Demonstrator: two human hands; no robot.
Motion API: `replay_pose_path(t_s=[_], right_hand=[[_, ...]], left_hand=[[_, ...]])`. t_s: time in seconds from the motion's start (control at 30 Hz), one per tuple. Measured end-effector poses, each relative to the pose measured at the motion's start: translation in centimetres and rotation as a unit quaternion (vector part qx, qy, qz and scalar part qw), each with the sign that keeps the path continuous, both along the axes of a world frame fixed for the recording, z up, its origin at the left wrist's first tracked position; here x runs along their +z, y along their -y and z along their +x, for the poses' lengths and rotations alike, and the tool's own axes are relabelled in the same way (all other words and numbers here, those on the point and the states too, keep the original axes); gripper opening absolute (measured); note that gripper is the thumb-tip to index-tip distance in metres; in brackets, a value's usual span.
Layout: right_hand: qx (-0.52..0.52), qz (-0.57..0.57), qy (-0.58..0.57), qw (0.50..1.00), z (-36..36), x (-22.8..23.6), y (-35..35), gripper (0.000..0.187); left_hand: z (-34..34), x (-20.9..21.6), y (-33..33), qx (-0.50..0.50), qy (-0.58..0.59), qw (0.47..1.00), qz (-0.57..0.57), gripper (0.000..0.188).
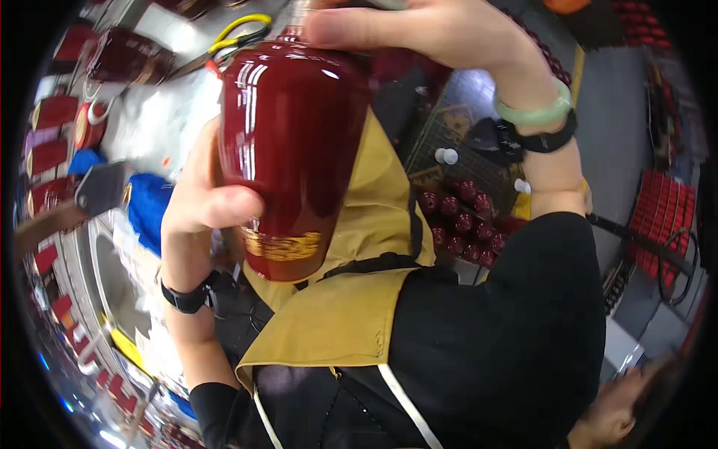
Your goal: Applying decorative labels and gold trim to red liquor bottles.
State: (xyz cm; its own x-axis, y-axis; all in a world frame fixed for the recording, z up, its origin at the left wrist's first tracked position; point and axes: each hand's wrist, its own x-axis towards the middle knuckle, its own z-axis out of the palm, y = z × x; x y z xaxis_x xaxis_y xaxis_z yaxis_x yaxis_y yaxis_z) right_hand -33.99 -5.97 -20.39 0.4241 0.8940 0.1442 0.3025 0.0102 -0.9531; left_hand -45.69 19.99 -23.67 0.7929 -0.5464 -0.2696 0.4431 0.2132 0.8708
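A glossy dark red bottle [292, 127] with a gold band low on its side fills the space in front of my chest. My left hand [206, 191] is closed round its left side, the thumb lying across the front above the gold band. At the far end, by the narrow neck, my right hand [396, 26] grips the bottle from above, its thumb pointing left. The picture's upper edge cuts off part of that hand, so some fingers and the neck's tip are hidden. Just left of the neck lies a yellow-handled cutting tool [239, 34].
Another dark red bottle [123, 56] lies on the worktable [138, 123] at left, near a blue cloth-like item [146, 209]. Several round dark red pieces [464, 221] sit right of my apron [321, 322] beside a wire grid [467, 161]. Red crates [662, 217] and a person [621, 411] are at right.
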Motion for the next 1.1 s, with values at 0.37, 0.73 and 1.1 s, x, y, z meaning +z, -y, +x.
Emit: replay_pose_path(t_s=[0.37,0.73,1.1], right_hand=[[-0.485,-0.388,0.21,0.755,-5.7,-15.2,18.2,0.028],[-0.519,-0.533,-0.001,0.668,-19.3,-40.0,22.2,0.019],[-0.487,-0.603,-0.01,0.632,-30.8,-44.5,23.4,0.03]], left_hand=[[3.9,-2.5,7.4,-0.066,0.235,0.952,0.184,0.089],[-3.4,-4.6,0.2,0.032,0.195,0.87,0.451,0.057],[-5.7,-0.7,-2.5,0.138,0.239,0.804,0.527,0.037]])
